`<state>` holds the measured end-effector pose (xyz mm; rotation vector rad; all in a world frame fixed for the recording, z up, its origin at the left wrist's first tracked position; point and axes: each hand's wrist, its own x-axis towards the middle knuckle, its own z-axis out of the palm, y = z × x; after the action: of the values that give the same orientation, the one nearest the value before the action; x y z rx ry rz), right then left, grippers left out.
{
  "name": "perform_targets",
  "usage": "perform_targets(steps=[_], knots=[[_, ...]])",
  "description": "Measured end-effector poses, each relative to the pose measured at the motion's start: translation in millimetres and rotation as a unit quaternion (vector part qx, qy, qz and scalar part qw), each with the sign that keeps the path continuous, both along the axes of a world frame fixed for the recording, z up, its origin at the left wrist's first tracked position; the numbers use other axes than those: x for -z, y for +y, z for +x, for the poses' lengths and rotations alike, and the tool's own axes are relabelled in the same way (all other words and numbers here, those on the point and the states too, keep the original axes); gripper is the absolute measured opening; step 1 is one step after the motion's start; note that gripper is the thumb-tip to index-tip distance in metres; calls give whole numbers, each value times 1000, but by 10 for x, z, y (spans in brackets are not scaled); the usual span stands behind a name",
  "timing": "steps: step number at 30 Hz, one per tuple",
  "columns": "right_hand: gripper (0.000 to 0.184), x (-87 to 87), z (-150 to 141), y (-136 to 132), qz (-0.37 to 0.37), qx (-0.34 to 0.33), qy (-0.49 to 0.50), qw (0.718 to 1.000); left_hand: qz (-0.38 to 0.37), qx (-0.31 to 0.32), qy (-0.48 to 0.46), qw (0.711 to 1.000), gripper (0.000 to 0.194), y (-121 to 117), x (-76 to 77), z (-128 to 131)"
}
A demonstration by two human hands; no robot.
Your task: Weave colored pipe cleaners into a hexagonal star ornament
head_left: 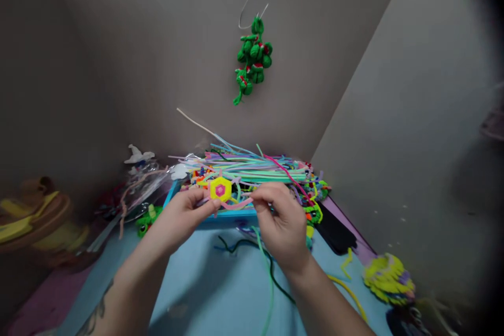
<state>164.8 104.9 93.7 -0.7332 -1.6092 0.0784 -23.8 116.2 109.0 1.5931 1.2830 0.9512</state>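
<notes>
Between thumb and fingers, my left hand [191, 212] pinches a small yellow hexagon of wound pipe cleaner [225, 185] with a pink centre. From it a pink pipe cleaner [238, 203] runs in a short curve to the right. Its far end is pinched by my right hand [281, 215], thumb against fingertips. Both hands are raised over the front edge of a blue tray [236, 217]. Several short pastel ends stick out around the hexagon. My left fingers partly hide its lower left side.
Many pastel pipe cleaners [252, 168] lie across the tray. Green and dark pipe cleaners [271, 273] trail over the blue tabletop [205, 294]. A black phone-like slab [336, 231] and a yellow fuzzy piece [388, 278] are at right. Green crocheted-looking figures [254, 55] hang on the grey wall.
</notes>
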Motion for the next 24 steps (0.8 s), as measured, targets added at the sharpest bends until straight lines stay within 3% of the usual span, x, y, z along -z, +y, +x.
perform_targets(steps=[6, 11, 16, 19, 24], knots=[[14, 14, -11, -50, -81, -37, 82, 993, -5, 28, -71, 997, 20, -4, 8, -2], [18, -45, -7, -136, -28, -54, 18, 998, -5, 12, -120, 993, 11, -22, 18, -36], [17, -50, -56, -171, -31, -103, 3, 994, 34, 10, -41, 999, 19, -10, 29, -57], [13, -14, -61, -111, -100, -107, 94, 985, 39, 25, -37, 998, 19, -2, 32, -83], [5, 65, -53, 75, -241, -146, 254, 925, 32, 48, -68, 996, 10, -18, 32, -75]])
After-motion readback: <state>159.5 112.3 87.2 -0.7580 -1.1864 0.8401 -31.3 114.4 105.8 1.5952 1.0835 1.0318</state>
